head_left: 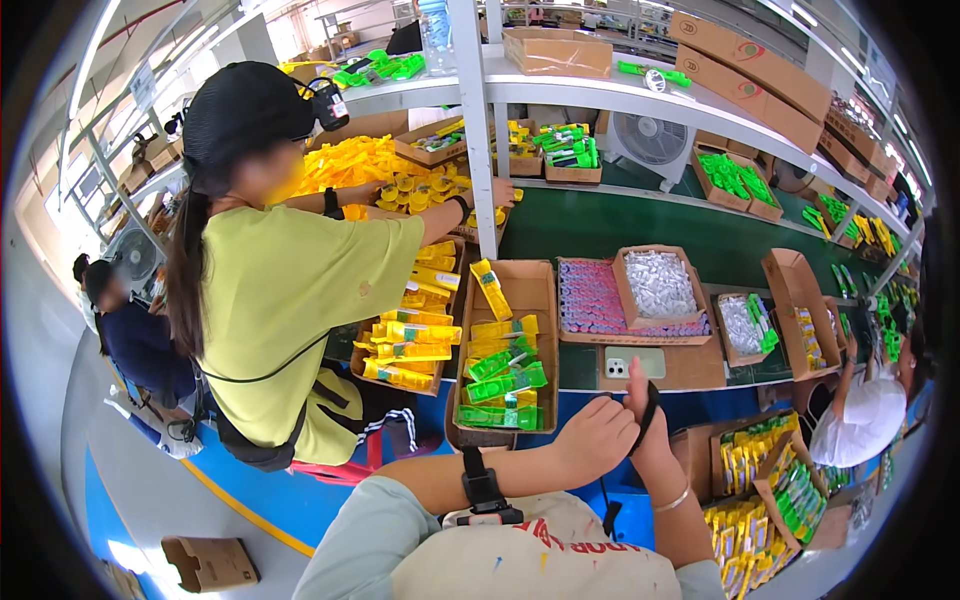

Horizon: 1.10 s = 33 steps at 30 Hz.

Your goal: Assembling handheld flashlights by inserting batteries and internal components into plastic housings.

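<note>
My left hand (598, 438) is closed on a black strap (648, 420) at the side of my right hand. The strap loops over my right hand (652, 440), which is raised with its fingers stretched upward, seen nearly edge-on and partly hidden. On my left wrist sits a black band with a device (482, 490); a thin bracelet (672, 500) circles the right one. Below my hands hangs a black strap end (611, 518). Beyond them, a pale phone (650, 358) lies on flat cardboard (690, 372) at the bench edge.
Left of my hands stands a carton (545, 340) of yellow and green plastic parts. Behind the phone, a small box of silvery pieces (658, 285) rests on a tray of purple-pink items (585, 300). A co-worker in a yellow-green shirt (300, 290) reaches over yellow parts. Filled cartons (760, 450) stand low right.
</note>
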Available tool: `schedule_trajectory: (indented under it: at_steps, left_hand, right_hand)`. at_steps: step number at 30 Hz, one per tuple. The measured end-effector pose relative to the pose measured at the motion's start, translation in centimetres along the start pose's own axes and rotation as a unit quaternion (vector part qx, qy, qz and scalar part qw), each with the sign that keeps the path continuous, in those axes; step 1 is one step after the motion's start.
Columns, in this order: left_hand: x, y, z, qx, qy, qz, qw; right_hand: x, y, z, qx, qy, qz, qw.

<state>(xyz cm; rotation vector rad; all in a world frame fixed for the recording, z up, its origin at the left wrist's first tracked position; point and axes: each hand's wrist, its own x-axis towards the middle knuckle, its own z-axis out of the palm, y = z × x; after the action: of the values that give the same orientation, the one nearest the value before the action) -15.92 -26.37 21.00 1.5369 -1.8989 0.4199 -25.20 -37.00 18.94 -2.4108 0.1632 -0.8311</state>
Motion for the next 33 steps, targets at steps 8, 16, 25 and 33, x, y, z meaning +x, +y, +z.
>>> schedule_trajectory:
  at_steps: [8, 16, 25, 33]
  left_hand:
    - [0.8, 0.4, -0.2, -0.240, -0.046, -0.076, 0.967]
    - [0.3, 0.2, -1.8, -0.319, -0.193, -0.034, 0.927]
    - [-0.2, 0.5, -1.8, -0.326, -0.248, -0.056, 0.910]
    - [-1.4, 1.1, -0.5, -0.447, -0.345, -0.104, 0.819]
  right_hand:
    - [-0.4, -2.5, -2.5, 0.576, 0.110, 0.234, 0.775]
    - [0.5, 0.9, 0.4, 0.331, 0.081, 0.143, 0.929]
    - [0.6, 0.6, -0.5, 0.079, 0.033, 0.104, 0.991]
    - [1.9, -0.9, 1.6, 0.363, 0.102, 0.241, 0.894]
